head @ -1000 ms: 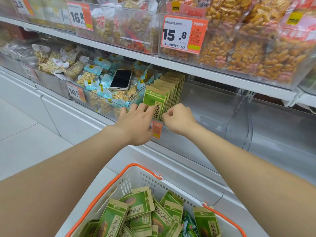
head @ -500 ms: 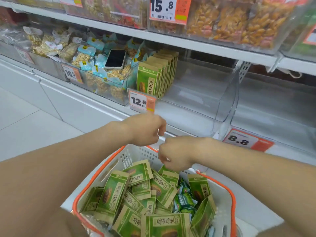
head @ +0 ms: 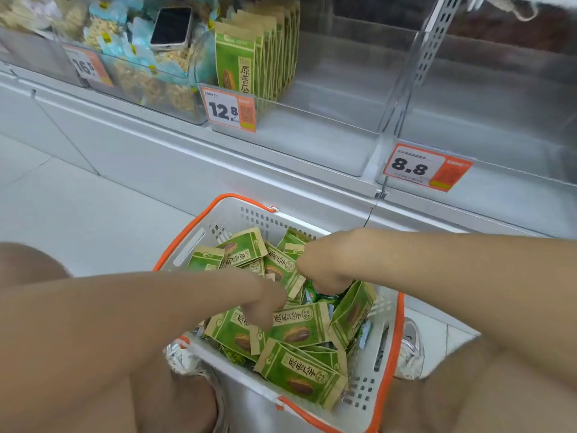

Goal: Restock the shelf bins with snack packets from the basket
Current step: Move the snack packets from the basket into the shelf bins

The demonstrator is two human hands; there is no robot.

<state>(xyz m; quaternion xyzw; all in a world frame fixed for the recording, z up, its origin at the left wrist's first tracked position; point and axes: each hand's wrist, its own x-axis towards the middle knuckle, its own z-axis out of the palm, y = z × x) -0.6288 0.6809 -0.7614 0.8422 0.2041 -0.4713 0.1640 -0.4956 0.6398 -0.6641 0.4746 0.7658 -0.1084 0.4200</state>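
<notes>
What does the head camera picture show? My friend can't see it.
The left hand and right hand reach into an orange-rimmed white basket of green snack packets. Above, a clear shelf bin holds one upright row of them.

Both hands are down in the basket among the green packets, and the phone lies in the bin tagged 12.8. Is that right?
Not quite. The head view shows the phone lying in the bin with the 16.5 tag, left of the 12.8 tag. The left hand and right hand are down in the basket among the green packets.
</notes>
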